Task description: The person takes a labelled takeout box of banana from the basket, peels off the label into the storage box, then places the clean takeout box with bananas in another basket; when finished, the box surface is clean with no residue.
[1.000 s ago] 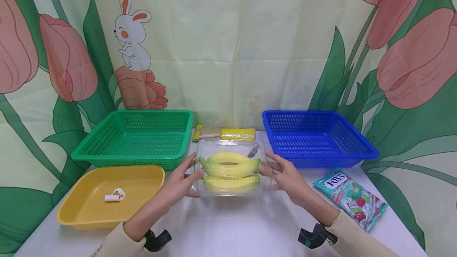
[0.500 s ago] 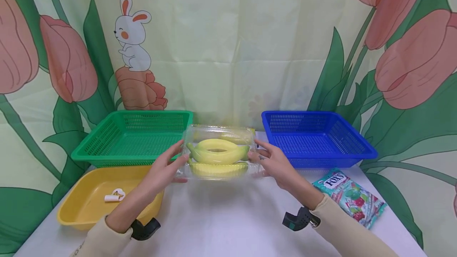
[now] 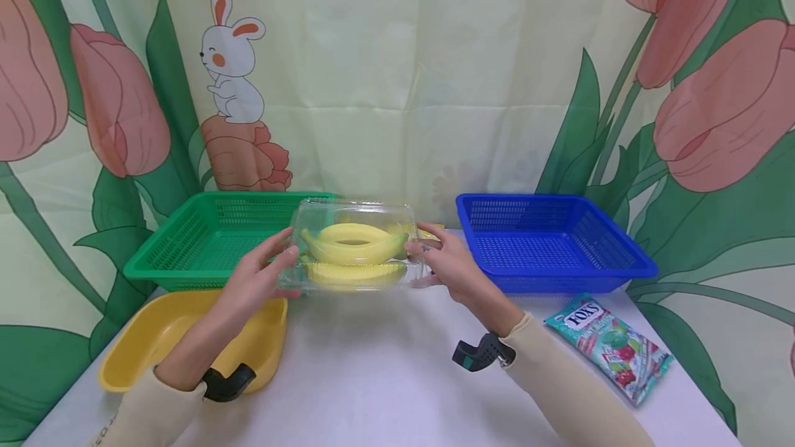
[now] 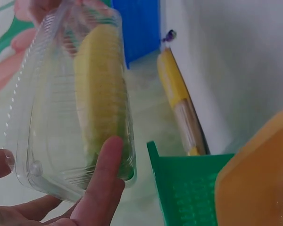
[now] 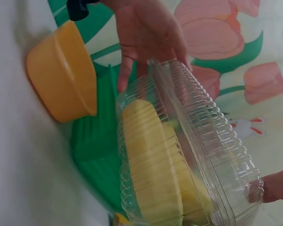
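Since one second ago the clear box of bananas (image 3: 352,254) has risen off the surface (image 3: 373,378) and gone left, toward the green basket (image 3: 230,236). The left hand (image 3: 254,278) and the right hand (image 3: 448,264) hold its two short ends, fingers curled on the rims. Its long axis runs left to right between them; the left hand is nearer the basket. Only the left wrist view shows the yellow packet (image 4: 181,103) behind; the head view almost hides it.
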{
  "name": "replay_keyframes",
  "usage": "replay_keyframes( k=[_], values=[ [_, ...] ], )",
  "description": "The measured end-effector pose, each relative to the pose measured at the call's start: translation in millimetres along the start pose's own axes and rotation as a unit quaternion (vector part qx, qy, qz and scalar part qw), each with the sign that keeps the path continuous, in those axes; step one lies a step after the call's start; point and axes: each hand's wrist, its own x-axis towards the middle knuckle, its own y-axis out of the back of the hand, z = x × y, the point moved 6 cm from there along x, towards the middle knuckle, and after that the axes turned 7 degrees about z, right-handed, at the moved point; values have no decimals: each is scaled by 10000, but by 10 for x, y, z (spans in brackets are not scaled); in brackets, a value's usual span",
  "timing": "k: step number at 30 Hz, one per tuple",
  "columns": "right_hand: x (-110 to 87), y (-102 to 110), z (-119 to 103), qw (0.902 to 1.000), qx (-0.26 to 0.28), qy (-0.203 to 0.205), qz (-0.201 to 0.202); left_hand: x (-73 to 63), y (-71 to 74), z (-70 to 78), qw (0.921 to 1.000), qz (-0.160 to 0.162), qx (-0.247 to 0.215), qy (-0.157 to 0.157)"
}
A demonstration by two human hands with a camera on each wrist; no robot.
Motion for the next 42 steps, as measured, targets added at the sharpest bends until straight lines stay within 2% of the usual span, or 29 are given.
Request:
replay_keyframes(
  k=[7, 13, 20, 26, 31, 36, 42],
  values=[
    [188, -169, -46, 9997, 163, -152, 140, 66, 164, -24, 9997, 205, -13, -156],
    [345, -344, -116, 9994, 279, -150, 114, 179, 332, -63, 9996, 257, 12, -142],
    [503, -558, -207, 9994, 279, -159, 88, 309, 542, -127, 9987, 422, 286, -13],
    [597, -722, -259, 9993, 258, -235, 118, 403, 747, -205, 9949, 694, 694, -214],
    [674, -875, -265, 9988, 334, -301, 197, 427, 1042, -304, 9805, 1197, 1438, -594],
    [707, -1049, -309, 9986, 412, -291, 181, 456, 1377, -403, 9639, 1566, 2061, -620],
    [721, -1248, -378, 9984, 379, -269, 331, 507, 1734, -470, 9261, 2022, 3140, -541]
  ],
)
